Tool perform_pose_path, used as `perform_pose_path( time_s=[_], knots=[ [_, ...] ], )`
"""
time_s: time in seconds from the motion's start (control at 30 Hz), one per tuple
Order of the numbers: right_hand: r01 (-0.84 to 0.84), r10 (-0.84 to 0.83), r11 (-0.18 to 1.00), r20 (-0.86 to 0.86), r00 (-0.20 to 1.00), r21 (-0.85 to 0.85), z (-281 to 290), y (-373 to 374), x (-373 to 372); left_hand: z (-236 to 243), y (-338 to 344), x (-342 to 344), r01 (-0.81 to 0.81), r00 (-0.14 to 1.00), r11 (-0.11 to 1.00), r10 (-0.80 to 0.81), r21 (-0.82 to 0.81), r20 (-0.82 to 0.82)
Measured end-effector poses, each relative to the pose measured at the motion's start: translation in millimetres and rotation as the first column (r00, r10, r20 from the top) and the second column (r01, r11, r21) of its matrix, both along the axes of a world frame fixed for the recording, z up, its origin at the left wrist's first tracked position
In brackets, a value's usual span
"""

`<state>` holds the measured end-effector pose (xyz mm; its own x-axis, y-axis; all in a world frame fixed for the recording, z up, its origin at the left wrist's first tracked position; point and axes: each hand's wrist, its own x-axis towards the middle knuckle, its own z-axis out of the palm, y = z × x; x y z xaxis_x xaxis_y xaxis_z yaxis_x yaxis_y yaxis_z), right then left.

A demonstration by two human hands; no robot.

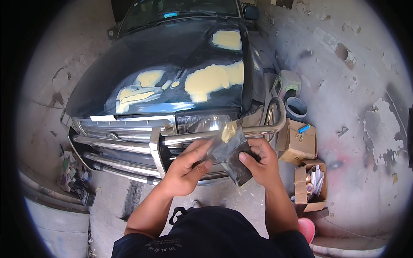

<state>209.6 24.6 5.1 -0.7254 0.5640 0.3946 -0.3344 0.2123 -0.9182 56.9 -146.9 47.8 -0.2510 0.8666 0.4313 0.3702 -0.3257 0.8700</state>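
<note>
Both hands are raised in front of the car's bumper bars, holding a dark, flat, scuffed plate [237, 165] tilted between them. A dab of yellow putty [228, 132] sits at the plate's far end. My left hand [183, 172] grips the left edge, thumb along it and fingers partly hidden behind. My right hand [262, 163] pinches the right side, thumb on top. Whether a second thin piece lies against the plate, I cannot tell. Beyond is the dark car hood [172, 51], with yellow putty patches [213, 81] spread on it.
Chrome bumper bars [116, 145] and a headlight [206, 122] stand just ahead. To the right are a grey bucket [297, 108], a cardboard box [297, 146] with a blue item on it, an open box [301, 189] of supplies and a pink basin [306, 229]. Clutter [75, 176] lies left.
</note>
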Motion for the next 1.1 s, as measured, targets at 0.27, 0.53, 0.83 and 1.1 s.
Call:
perform_pose_path(
  time_s=[0.27,0.53,0.83,1.1],
  knots=[
    [-0.086,0.083,0.995,-0.054,0.995,-0.049,13,9,-28,-11,1,-31,-0.089,0.977,0.993,0.072,-0.081,-0.200],
    [0.054,-0.058,0.998,0.127,0.990,0.040,-7,2,-70,-17,19,-56,0.118,0.744,0.983,-0.181,0.140,0.643],
    [-0.084,0.062,0.979,-0.120,0.991,-0.186,38,5,-113,-26,17,-106,-0.026,0.991,0.999,0.029,0.030,-0.127],
    [-0.183,0.360,0.746,-0.157,0.920,0.640,91,20,-106,-60,-1,-142,0.160,0.804,0.985,-0.166,0.061,0.571]
  ],
)
